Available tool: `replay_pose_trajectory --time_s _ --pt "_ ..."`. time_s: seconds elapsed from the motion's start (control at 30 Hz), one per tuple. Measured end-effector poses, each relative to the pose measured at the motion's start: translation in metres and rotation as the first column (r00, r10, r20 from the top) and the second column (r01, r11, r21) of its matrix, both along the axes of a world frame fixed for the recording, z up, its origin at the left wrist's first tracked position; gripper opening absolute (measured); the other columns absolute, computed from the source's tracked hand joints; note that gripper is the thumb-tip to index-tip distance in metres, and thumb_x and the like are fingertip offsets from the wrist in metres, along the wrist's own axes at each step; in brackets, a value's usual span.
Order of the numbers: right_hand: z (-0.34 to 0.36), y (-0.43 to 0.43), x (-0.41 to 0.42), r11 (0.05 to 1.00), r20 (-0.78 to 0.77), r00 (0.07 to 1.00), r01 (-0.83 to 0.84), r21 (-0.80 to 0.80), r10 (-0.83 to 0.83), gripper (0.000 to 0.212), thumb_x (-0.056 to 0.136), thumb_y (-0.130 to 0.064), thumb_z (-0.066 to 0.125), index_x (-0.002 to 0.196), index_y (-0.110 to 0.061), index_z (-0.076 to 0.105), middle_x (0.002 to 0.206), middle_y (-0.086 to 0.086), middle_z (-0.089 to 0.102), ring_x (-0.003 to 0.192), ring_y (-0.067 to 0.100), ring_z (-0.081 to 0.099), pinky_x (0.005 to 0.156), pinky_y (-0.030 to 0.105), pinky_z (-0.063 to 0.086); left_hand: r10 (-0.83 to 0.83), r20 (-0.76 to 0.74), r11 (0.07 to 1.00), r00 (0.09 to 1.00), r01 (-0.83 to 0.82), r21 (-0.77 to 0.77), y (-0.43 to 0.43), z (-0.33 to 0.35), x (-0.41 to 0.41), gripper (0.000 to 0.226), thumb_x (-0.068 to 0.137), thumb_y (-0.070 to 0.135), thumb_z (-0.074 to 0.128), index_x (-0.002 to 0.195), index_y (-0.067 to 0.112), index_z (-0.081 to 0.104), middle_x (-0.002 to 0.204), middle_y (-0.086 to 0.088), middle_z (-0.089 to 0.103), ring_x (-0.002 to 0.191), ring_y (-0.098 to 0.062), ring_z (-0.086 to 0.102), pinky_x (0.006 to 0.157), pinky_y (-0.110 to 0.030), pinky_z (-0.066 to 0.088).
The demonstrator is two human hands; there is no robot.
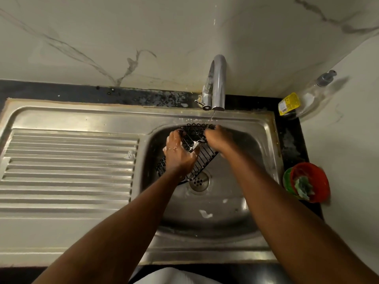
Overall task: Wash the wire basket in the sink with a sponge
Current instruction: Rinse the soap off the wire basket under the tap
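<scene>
A black wire basket [202, 158] is held tilted over the steel sink bowl [252, 144], under a thin stream of water from the tap [219, 83]. My left hand [178, 154] holds the basket's left side, wet and soapy, with fingers laid over the wires. On the basket's upper right edge, my right hand [217, 138] grips the wires with curled fingers. A green sponge [303, 187] lies in a red bowl [320, 181] on the counter to the right, away from both hands.
A ribbed steel draining board [67, 167] lies left of the bowl. The drain [199, 181] sits under the basket, with foam patches nearby. A clear soap dispenser bottle [307, 97] with a yellow label stands in the back right corner. Marble wall behind.
</scene>
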State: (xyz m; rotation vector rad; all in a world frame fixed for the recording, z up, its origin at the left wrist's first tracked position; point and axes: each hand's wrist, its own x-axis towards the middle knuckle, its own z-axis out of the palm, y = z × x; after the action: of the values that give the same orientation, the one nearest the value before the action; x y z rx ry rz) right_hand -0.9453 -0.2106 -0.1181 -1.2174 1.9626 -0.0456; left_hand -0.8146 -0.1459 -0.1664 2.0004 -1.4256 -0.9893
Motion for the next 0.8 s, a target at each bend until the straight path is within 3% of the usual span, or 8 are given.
replay_pose_trajectory --time_s 0.1,0.17,0.27,0.4,0.57,0.63,0.7,0.8 --pt "0.002 0.007 0.018 0.981 -0.177 0.967 -0.191 -0.027 0.183 0.059 0.105 -0.039 0.035 0.156 -0.011 0.032 0.163 0.024 0.030 0.145 0.046 0.035 0.117 0.060 0.032 0.020 -0.019 1.000 1.000 -0.020 -0.002 -0.005 0.005 0.007 0.079 0.089 0.055 0.065 0.151 0.015 0.038 0.156 -0.010 0.043 0.143 -0.027 0.042 0.123 -0.056 0.031" --pt "-0.002 0.017 0.025 0.920 -0.296 0.908 -0.354 -0.168 0.295 0.044 0.106 -0.032 0.037 0.143 -0.010 0.045 0.160 0.026 0.033 0.142 0.049 0.036 0.116 0.062 0.032 0.045 -0.006 0.999 0.999 -0.044 0.025 -0.008 0.003 0.013 0.088 0.081 0.065 0.056 0.151 0.015 0.038 0.153 -0.011 0.048 0.139 -0.029 0.048 0.116 -0.057 0.040" --pt "-0.004 0.035 0.040 0.866 -0.280 0.941 -0.294 -0.403 0.189 0.060 0.103 -0.055 0.024 0.146 -0.020 0.046 0.156 0.017 0.042 0.144 0.038 0.037 0.119 0.060 0.023 0.067 -0.062 0.996 0.996 -0.063 0.066 -0.009 0.002 0.018 0.095 0.086 0.063 0.061 0.160 0.015 0.028 0.165 -0.012 0.035 0.151 -0.030 0.036 0.126 -0.053 0.029" --pt "-0.017 0.057 0.053 0.563 -0.450 0.826 -0.561 -0.607 0.339 0.061 0.099 -0.057 0.040 0.145 -0.017 0.049 0.150 0.014 0.048 0.139 0.034 0.043 0.115 0.055 0.032 0.076 -0.108 0.997 0.991 -0.072 0.041 -0.010 0.001 0.020 0.081 0.097 0.048 0.067 0.160 0.012 0.031 0.164 -0.013 0.035 0.151 -0.028 0.033 0.127 -0.040 0.023" --pt "-0.032 0.048 0.025 0.452 -0.317 0.871 -0.470 -0.758 0.375 0.049 0.106 -0.047 0.036 0.136 -0.019 0.063 0.144 0.008 0.057 0.135 0.028 0.048 0.112 0.045 0.037 0.105 -0.189 0.990 0.976 -0.120 -0.073 -0.002 0.005 0.016 0.046 0.093 0.056 0.062 0.128 0.026 0.054 0.126 0.002 0.059 0.112 -0.016 0.059 0.100 -0.052 0.053" --pt "-0.041 0.046 0.013 0.437 -0.203 0.885 -0.392 -0.809 0.419 0.050 0.109 -0.040 0.031 0.139 -0.016 0.062 0.144 0.007 0.059 0.137 0.025 0.049 0.117 0.043 0.034 0.113 -0.215 0.986 0.970 -0.135 -0.094 0.002 0.008 0.011 0.043 0.097 0.044 0.064 0.133 0.025 0.052 0.131 0.002 0.058 0.115 -0.010 0.055 0.106 -0.047 0.051" --pt "-0.051 0.043 0.003 0.510 -0.091 0.935 -0.268 -0.817 0.344 0.050 0.110 -0.036 0.028 0.142 -0.014 0.058 0.143 0.006 0.061 0.136 0.022 0.052 0.118 0.044 0.034 0.150 -0.246 0.984 0.958 -0.169 -0.058 0.006 0.009 0.010 0.053 0.100 0.026 0.065 0.148 0.017 0.044 0.146 -0.004 0.050 0.128 -0.004 0.041 0.114 -0.032 0.040" --pt "-0.062 0.040 -0.008 0.581 0.010 0.974 -0.126 -0.804 0.225 0.048 0.110 -0.038 0.034 0.145 -0.012 0.053 0.146 0.008 0.056 0.136 0.021 0.050 0.111 0.045 0.044 0.188 -0.276 0.980 0.943 -0.198 -0.009 0.010 0.001 0.008 0.061 0.104 0.015 0.061 0.157 0.008 0.034 0.158 -0.009 0.042 0.126 -0.001 0.029 0.101 -0.002 0.025"
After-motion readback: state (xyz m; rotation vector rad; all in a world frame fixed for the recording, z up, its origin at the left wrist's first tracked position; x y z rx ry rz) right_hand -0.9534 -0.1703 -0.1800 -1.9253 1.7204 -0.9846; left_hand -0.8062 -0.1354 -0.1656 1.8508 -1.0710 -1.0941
